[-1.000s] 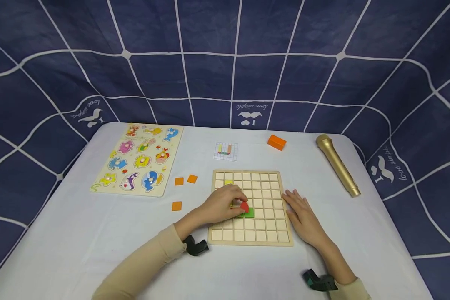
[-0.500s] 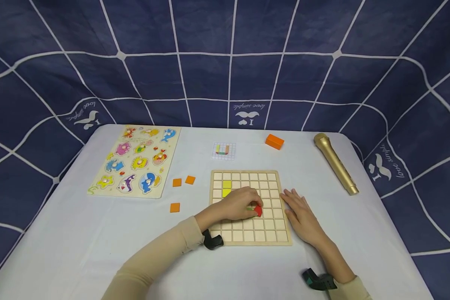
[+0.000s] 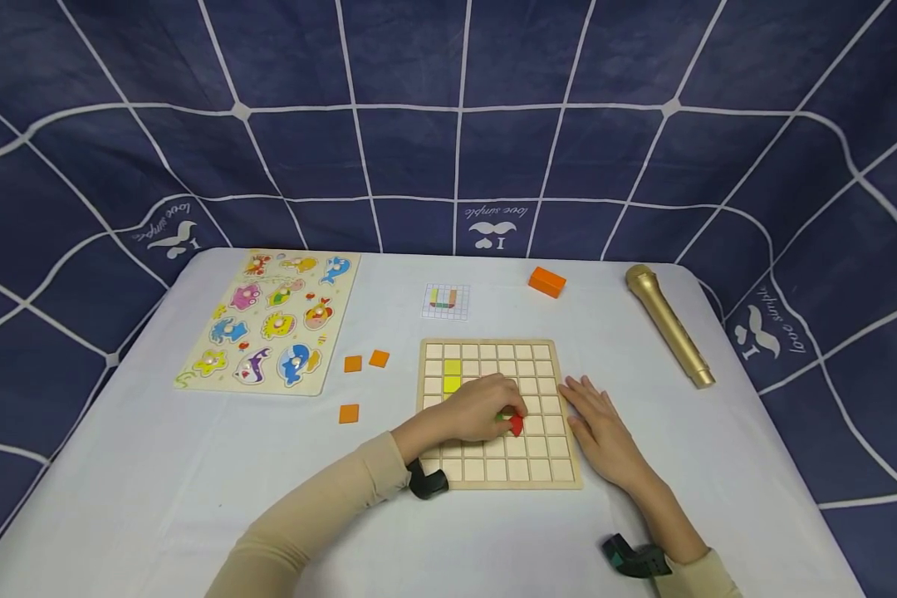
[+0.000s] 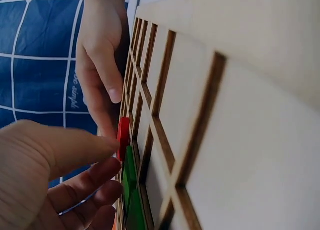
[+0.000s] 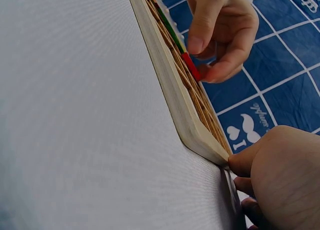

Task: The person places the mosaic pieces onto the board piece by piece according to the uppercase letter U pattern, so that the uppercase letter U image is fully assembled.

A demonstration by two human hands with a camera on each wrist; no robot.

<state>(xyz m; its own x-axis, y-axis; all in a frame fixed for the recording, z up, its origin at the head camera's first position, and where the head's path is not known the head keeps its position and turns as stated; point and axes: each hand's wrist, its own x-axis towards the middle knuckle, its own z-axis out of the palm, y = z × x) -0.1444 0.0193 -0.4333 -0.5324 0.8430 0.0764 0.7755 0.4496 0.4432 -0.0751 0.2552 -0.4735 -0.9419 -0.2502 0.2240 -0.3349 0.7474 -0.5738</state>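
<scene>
A square wooden grid board (image 3: 538, 472) lies on the white table. Over its middle, my left hand (image 3: 486, 405) pinches a small red tile (image 3: 517, 426) between thumb and fingers, low at the grid. Seen from the left wrist, the red tile (image 4: 123, 137) stands just past the green tiles (image 4: 131, 172) in the board. Yellow tiles (image 3: 452, 367) sit in the upper left cells; the hand hides some cells beside them. My right hand (image 3: 604, 432) rests against the board's right edge with its fingers extended. From the right wrist, its thumb (image 5: 242, 160) touches the board's rim.
Three orange tiles (image 3: 349, 414) lie left of the board. Behind it are a small pattern card (image 3: 446, 302) and an orange block (image 3: 547, 282). An animal puzzle board (image 3: 269, 324) lies at the back left, a gold microphone (image 3: 670, 326) at the right.
My left hand has moved right across the board with the red tile and come down to the grid, uncovering yellow tiles. The right hand keeps its place at the edge.
</scene>
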